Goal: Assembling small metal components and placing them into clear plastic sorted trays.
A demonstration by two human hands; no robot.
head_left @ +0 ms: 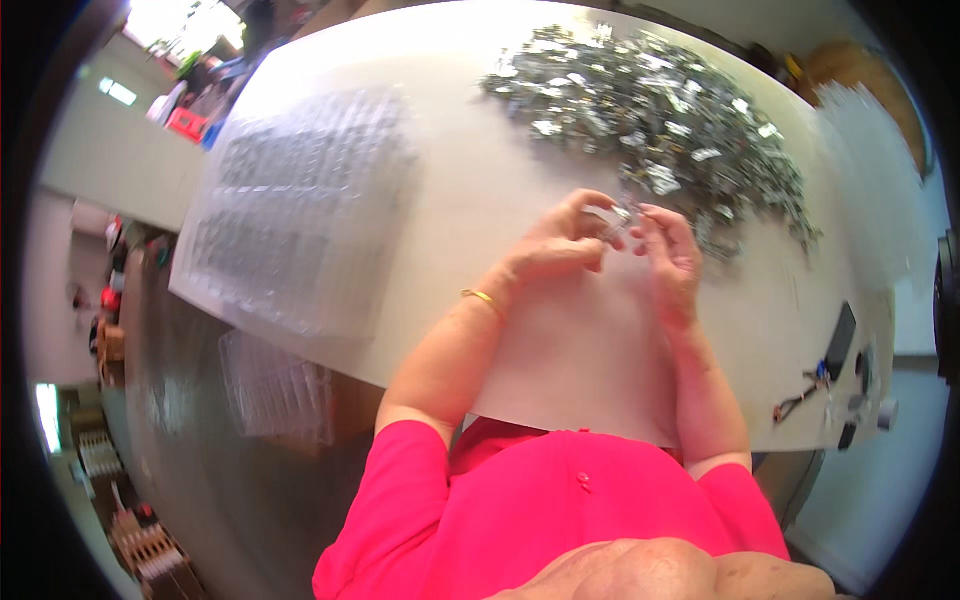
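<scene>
My left hand (562,240) and my right hand (670,258) meet over the table, just in front of a heap of small silvery metal parts (640,105). Between their fingertips is a small shiny metal part (622,214), pinched from both sides. Blur and the fingers partly hide its shape, so its exact kind does not show. To the left lies a broad layer of transparent plastic trays (300,190), with rows of grey pieces showing in their pockets.
The pale table (450,130) bears more transparent plastic sheets or trays (875,170) at its right edge. A dark phone (842,340) and a bunch of keys (800,398) lie near the right front. Transparent trays (275,390) stand below the table's left edge.
</scene>
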